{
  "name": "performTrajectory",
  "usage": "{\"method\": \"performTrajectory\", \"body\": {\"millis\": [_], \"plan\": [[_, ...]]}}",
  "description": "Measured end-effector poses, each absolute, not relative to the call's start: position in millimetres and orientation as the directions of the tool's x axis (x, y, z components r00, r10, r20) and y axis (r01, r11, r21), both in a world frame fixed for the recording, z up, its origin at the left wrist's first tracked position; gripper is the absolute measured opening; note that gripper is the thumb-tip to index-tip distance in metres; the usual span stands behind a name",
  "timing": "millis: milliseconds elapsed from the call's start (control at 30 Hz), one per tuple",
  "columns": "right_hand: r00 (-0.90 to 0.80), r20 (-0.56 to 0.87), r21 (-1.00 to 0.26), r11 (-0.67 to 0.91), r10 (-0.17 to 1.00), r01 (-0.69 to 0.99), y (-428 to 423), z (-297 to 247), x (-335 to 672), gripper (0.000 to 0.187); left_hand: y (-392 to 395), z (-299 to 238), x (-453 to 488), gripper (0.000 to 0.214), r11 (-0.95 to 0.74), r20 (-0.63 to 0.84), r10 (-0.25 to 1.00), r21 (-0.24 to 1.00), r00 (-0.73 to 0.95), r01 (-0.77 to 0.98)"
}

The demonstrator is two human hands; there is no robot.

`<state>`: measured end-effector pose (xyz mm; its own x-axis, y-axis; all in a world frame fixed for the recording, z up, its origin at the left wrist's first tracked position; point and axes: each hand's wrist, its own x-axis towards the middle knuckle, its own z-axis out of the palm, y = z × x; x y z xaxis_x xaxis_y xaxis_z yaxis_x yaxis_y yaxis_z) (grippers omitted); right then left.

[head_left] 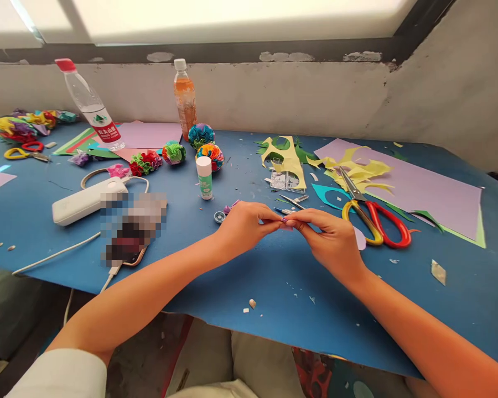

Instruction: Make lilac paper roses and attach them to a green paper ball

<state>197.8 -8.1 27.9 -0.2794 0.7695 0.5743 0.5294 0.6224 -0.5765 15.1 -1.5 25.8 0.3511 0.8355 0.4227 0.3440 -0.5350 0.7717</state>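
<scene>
Over the front middle of the blue table, my left hand (pixel 245 228) and my right hand (pixel 335 236) meet fingertip to fingertip. Both pinch a small purple piece of paper (pixel 288 226), mostly hidden by the fingers. Beyond my left hand lie a bit of crumpled purple paper (pixel 231 208) and a round cap (pixel 219 217). A glue stick (pixel 206 179) with its white lid on stands farther back. Just right of my right hand rest large scissors (pixel 369 213) with yellow and red handles. A pale purple paper piece (pixel 359 239) shows partly behind that hand.
Several ruffled paper balls (pixel 174 153) sit near an orange drink bottle (pixel 185 102) and a tilted water bottle (pixel 95 113). A white power bank (pixel 89 202) and a cabled phone (pixel 130 237) lie left. Yellow paper offcuts (pixel 367 168) cover purple sheets (pixel 435 182) at right.
</scene>
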Motion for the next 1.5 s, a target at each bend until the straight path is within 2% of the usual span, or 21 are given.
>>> {"method": "performTrajectory", "body": {"millis": [300, 500, 700, 933, 1067, 1167, 1233, 1367, 1500], "plan": [[-0.329, 0.521, -0.649, 0.616, 0.788, 0.446, -16.1, 35.8, 192.4, 0.009, -5.2, 32.5, 15.9, 0.019, -0.282, 0.170, 0.920, 0.913, 0.353, 0.296], [-0.333, 0.452, -0.654, 0.561, 0.828, 0.507, -12.8, 36.1, 196.5, 0.008, -5.7, 33.3, 15.9, 0.010, -0.330, 0.243, 0.924, 0.896, 0.296, 0.297], [-0.439, 0.577, -0.490, 0.722, 0.688, 0.488, -10.2, 32.1, 199.7, 0.005, -4.0, 29.3, 15.0, 0.011, -0.386, 0.287, 0.905, 0.864, 0.314, 0.324], [-0.523, 0.569, -0.470, 0.773, 0.634, 0.426, -9.6, 19.8, 197.6, 0.007, -3.5, 27.8, 13.7, 0.013, -0.351, 0.163, 0.904, 0.812, 0.395, 0.466], [-0.534, 0.576, -0.451, 0.786, 0.619, 0.423, -6.9, 12.3, 198.1, 0.005, -5.2, 32.2, 14.3, 0.018, -0.293, 0.108, 0.917, 0.836, 0.384, 0.464], [-0.575, 0.593, -0.389, 0.826, 0.564, 0.409, -6.1, 8.5, 198.1, 0.031, -8.2, 38.9, 14.7, 0.021, -0.222, 0.065, 0.937, 0.870, 0.344, 0.441], [-0.586, 0.613, -0.329, 0.846, 0.529, 0.420, -5.8, 7.3, 198.1, 0.038, -9.6, 42.5, 14.8, 0.025, -0.139, -0.007, 0.942, 0.900, 0.334, 0.412], [-0.565, 0.665, -0.224, 0.853, 0.488, 0.472, -4.9, 9.3, 199.7, 0.024, -8.5, 43.7, 14.8, 0.028, -0.016, -0.110, 0.920, 0.949, 0.375, 0.316], [-0.587, 0.705, -0.096, 0.873, 0.398, 0.477, -2.7, 14.9, 202.8, 0.020, -4.9, 41.3, 14.1, 0.030, 0.032, -0.161, 0.894, 0.954, 0.418, 0.298]]}}
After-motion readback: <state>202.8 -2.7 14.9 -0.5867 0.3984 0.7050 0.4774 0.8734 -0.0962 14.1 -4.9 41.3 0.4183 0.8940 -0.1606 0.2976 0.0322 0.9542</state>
